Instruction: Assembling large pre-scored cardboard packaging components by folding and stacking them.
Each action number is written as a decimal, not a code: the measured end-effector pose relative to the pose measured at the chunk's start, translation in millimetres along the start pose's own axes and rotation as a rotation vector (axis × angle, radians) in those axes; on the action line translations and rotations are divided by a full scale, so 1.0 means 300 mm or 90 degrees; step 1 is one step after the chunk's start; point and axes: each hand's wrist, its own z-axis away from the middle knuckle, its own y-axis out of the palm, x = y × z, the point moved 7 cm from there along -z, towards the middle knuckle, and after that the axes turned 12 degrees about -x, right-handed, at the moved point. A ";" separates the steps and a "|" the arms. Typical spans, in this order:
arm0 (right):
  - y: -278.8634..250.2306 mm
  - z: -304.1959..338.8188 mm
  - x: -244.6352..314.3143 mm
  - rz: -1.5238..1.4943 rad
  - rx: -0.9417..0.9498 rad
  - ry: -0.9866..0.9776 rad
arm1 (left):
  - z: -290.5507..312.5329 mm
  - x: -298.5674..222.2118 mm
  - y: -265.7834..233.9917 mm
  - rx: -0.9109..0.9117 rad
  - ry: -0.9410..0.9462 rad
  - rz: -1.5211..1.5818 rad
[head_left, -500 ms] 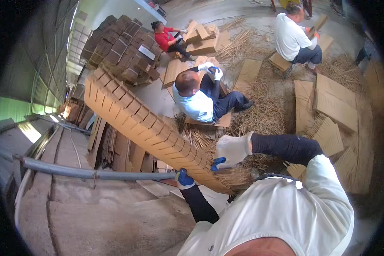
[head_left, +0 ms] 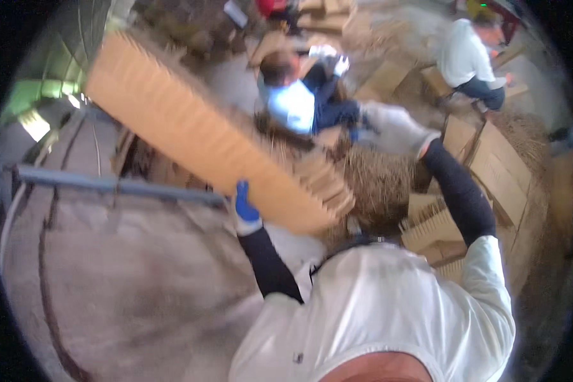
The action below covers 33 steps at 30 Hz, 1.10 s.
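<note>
A long bundle of slotted brown cardboard slants across the head view from the upper left to in front of my chest. My left hand, in a white glove with blue palm and fingers, grips its near edge, thumb lying on the flat face. At the bundle's near end, cut cardboard tabs fan out on the right side. My right hand, in a similar glove, is raised to the right of the bundle and apart from it. Motion smears its fingers, so I cannot make out whether they hold anything.
A grey metal rail runs along the left. A seated co-worker is just beyond the bundle; another co-worker sits at the far right. Cardboard scrap strips cover the floor, with cardboard sheets lying at the right.
My right hand has left the bundle's near end and moved up and right. The bundle has rolled so its flat face shows more, and the near-end tabs have spread. The whole view has shifted.
</note>
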 end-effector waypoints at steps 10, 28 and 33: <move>0.020 -0.050 0.447 0.080 -0.002 -0.184 | 0.142 -0.124 0.124 -0.081 0.162 -0.018; 0.145 0.014 0.428 -0.012 -0.008 -0.123 | 0.268 -0.126 0.207 -0.048 0.207 -0.213; -0.067 -0.039 0.460 -0.252 -0.167 -0.003 | 0.276 -0.116 0.232 0.005 0.171 -0.116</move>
